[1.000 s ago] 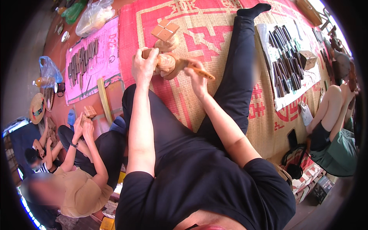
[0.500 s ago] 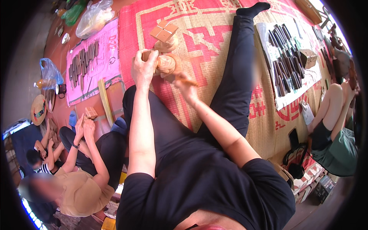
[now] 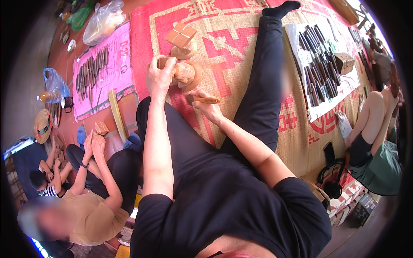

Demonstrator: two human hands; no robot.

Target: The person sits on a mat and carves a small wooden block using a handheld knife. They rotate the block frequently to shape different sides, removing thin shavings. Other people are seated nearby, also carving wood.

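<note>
My left hand (image 3: 159, 78) grips the square-based end of a carved wooden piece (image 3: 186, 74), which lies on its side over the mat with its rounded, grooved part toward the right. In my right hand (image 3: 209, 110) is a flat brush (image 3: 208, 100) with an orange-brown wooden handle. Its dark bristle end points left, just below the carving and apart from it as far as I can see. Just beyond stands a second carved wooden piece (image 3: 184, 49), with a square wooden block (image 3: 181, 35) on top crossed by pale lines.
A red and straw mat (image 3: 241, 51) spreads under my legs. Dark-handled carving tools (image 3: 320, 66) lie on a white sheet at right; more tools (image 3: 91, 71) rest on a pink cloth at left. A nearby person (image 3: 90, 206) holds a small wooden block (image 3: 101, 128).
My right hand has drawn slightly down and back from the carving, and the brush, blurred before, now shows clearly. My left hand keeps its hold on the carving.
</note>
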